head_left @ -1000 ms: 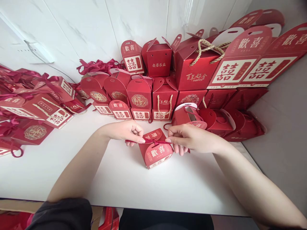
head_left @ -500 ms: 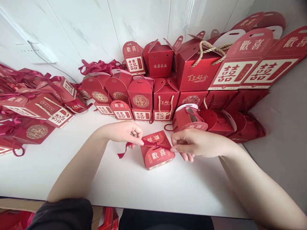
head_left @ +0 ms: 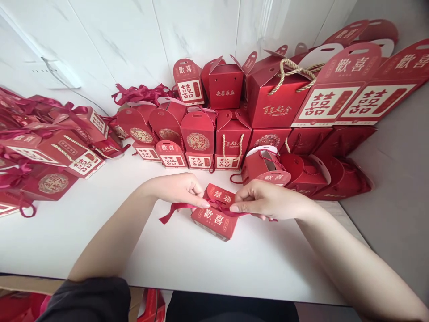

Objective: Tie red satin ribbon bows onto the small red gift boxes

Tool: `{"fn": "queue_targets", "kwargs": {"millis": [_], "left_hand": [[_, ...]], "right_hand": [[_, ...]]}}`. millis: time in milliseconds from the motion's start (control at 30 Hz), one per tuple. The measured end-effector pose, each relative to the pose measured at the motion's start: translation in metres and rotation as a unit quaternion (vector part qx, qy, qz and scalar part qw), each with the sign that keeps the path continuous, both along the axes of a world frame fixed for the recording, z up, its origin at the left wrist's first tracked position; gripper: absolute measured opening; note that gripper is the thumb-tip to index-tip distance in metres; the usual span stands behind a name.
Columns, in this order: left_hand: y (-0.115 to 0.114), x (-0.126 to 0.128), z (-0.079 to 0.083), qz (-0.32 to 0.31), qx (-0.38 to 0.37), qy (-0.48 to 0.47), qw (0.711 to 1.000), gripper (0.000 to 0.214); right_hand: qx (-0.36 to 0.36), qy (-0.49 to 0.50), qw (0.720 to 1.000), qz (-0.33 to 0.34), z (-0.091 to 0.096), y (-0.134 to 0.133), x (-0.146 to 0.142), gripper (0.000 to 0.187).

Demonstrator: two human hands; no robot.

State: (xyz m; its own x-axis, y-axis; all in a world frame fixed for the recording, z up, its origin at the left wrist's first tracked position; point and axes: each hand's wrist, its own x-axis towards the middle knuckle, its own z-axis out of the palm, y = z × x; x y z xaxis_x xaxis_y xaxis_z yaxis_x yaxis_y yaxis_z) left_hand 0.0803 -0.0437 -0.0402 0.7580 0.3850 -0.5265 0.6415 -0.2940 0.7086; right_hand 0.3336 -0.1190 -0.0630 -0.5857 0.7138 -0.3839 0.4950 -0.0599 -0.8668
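A small red gift box (head_left: pixel 214 221) with gold characters lies on the white table in front of me, its rounded flaps folded over the top. A dark red ribbon (head_left: pixel 166 216) runs across those flaps, one tail hanging out to the left. My left hand (head_left: pixel 182 190) pinches the ribbon between thumb and fingers at the box's left side. On the right, my right hand (head_left: pixel 264 201) pinches it close to the middle of the box, and a short end pokes out below its fingers. The fingers partly cover the crossing of the ribbon.
Stacked red boxes (head_left: pixel 201 138), some with cord handles, line the wall behind. More ribbon-tied boxes (head_left: pixel 50 143) are piled at the left. Behind my right hand sits a corded box (head_left: pixel 264 167). A loose heap of ribbon (head_left: pixel 144 94) rests on the back boxes.
My hands have come closer together over the box, the right one shifting left along the ribbon. The box has turned, its lower right corner now toward me.
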Motion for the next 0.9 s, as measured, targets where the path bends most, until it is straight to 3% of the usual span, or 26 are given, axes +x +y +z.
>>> {"fn": "queue_targets", "kwargs": {"millis": [167,333,533,733,900], "left_hand": [[0.004,0.0,-0.004,0.01,-0.095,0.005,0.995,0.037],[0.007,-0.001,-0.008,-0.017,-0.128,-0.006,0.992,0.038],[0.008,0.0,-0.012,-0.02,-0.138,-0.011,0.99,0.039],[0.011,-0.001,-0.012,-0.032,-0.145,-0.008,0.989,0.038],[0.014,0.0,-0.015,-0.045,-0.171,-0.014,0.984,0.04]], "right_hand": [[-0.026,-0.035,0.999,0.013,0.003,0.001,0.006,0.057],[-0.009,0.005,1.0,0.012,0.002,0.002,0.006,0.045],[0.128,0.079,0.988,-0.025,-0.001,0.003,0.003,0.041],[0.242,-0.041,0.969,-0.006,0.002,0.004,0.01,0.036],[0.261,-0.106,0.959,0.026,0.007,0.003,0.017,0.032]]}}
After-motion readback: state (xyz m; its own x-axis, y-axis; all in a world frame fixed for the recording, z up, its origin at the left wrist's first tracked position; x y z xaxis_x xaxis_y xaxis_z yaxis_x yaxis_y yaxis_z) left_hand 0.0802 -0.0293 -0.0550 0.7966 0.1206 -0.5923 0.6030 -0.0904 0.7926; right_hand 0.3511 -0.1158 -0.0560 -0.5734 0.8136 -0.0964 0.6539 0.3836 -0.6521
